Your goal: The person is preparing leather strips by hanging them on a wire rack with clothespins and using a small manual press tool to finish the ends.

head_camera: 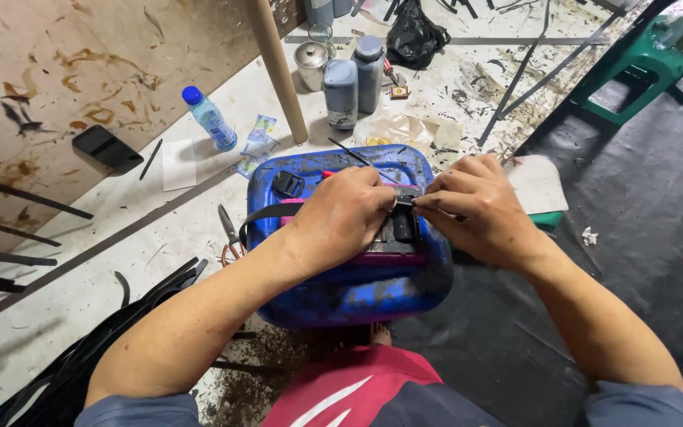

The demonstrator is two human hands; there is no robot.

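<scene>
Blue plastic, scuffed black, forms the drum (357, 289) lying on its side in front of the person, and it serves as the work surface. In the head view, a black strap (262, 213) runs across it to a small black buckle (403, 202). The left hand (341, 217) curls down over the strap, fingers closed on it. The right hand (480, 209) pinches the buckle with narrow fingertips. Judging by this, the pinch does best kept close to the left hand's hold, with the strap flat. Pliers (229, 229) lie just beside the drum.

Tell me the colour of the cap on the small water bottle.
Blue; the water bottle lies on the floor, clearest in the head view.
</scene>
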